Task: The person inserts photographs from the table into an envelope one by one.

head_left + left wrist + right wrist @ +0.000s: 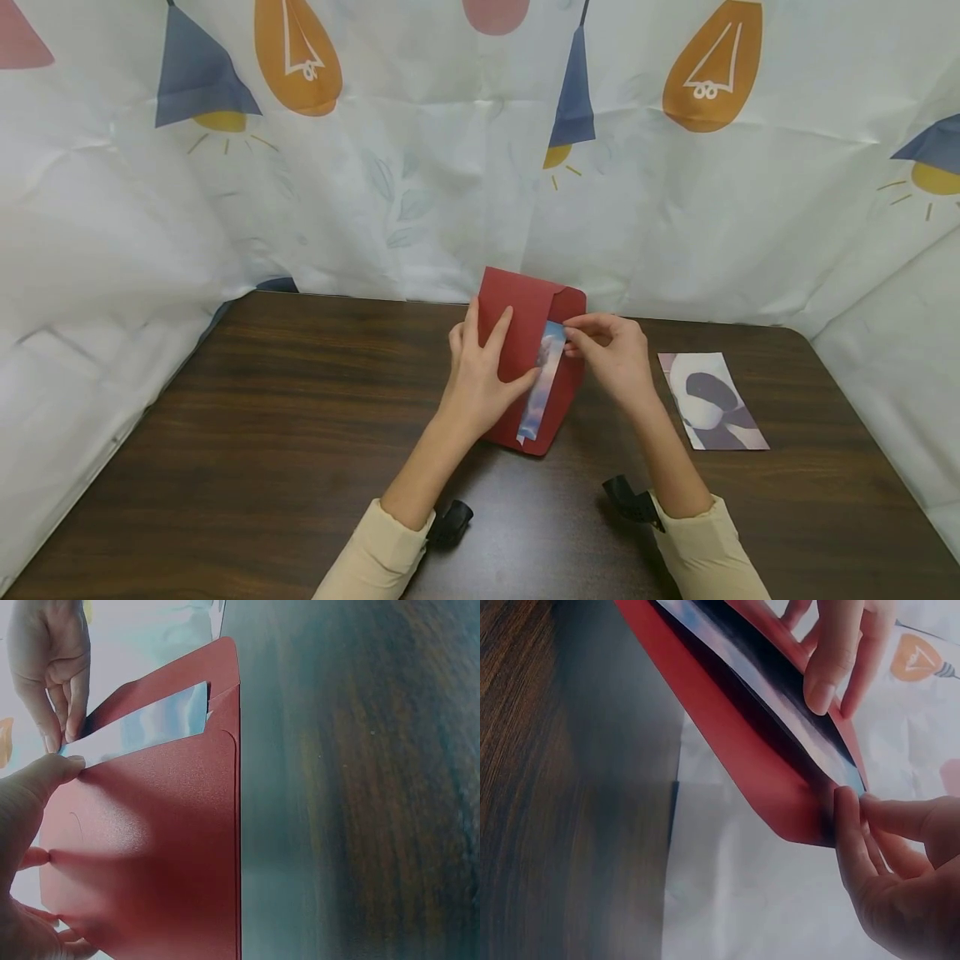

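Note:
A red paper envelope [517,317] stands tilted at the table's far side, its long flap side facing right. A glossy card with a blue and white cloudy picture [542,392] sits partly inside, a strip of it showing along the opening. My left hand [476,375] holds the envelope, fingers spread over its face and thumb at the opening's edge against the card [150,724]. At the upper end of the opening, my right hand [615,354] pinches the card's corner between thumb and fingertips, close beside the envelope's flap [735,765].
A picture card [712,400] in white and dark purple lies flat on the right of the dark wooden table [300,417]. A white patterned cloth [450,208] hangs behind the table's far edge. Black wrist cameras [453,523] sit at both cuffs.

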`<act>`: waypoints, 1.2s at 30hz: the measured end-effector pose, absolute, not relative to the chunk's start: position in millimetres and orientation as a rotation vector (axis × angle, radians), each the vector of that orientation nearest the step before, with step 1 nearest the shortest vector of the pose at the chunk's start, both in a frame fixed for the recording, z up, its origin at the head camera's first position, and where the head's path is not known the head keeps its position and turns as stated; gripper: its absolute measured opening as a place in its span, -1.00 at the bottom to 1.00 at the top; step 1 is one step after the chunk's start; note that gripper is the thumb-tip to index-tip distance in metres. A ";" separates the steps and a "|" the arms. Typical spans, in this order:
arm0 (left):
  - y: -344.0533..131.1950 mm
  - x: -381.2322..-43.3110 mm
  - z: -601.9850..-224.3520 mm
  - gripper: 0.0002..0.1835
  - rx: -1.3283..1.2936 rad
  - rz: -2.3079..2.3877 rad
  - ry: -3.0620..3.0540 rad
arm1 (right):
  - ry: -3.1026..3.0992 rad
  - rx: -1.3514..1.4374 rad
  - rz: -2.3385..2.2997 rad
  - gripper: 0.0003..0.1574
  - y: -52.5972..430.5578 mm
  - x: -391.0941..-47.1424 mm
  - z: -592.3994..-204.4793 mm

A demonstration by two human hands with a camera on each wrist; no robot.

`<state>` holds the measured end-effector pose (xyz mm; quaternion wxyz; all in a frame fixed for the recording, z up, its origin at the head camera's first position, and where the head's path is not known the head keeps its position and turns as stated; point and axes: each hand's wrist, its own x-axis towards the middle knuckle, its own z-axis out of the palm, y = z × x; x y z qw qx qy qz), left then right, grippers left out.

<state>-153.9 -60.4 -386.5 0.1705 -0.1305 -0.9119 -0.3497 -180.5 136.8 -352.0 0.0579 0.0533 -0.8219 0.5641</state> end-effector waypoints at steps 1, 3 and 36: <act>-60.3 -153.9 -386.6 -0.05 -0.373 -0.999 -2.588 | -2.490 0.165 1.711 -0.77 136.6 -180.4 -351.8; -60.0 -153.6 -386.4 -0.05 -0.377 -1.003 -2.590 | -2.487 0.167 1.719 -0.76 136.5 -180.7 -352.3; -54.2 -150.6 -387.6 -0.09 -0.444 -0.973 -2.534 | -2.475 0.231 1.796 -0.77 130.3 -179.9 -353.9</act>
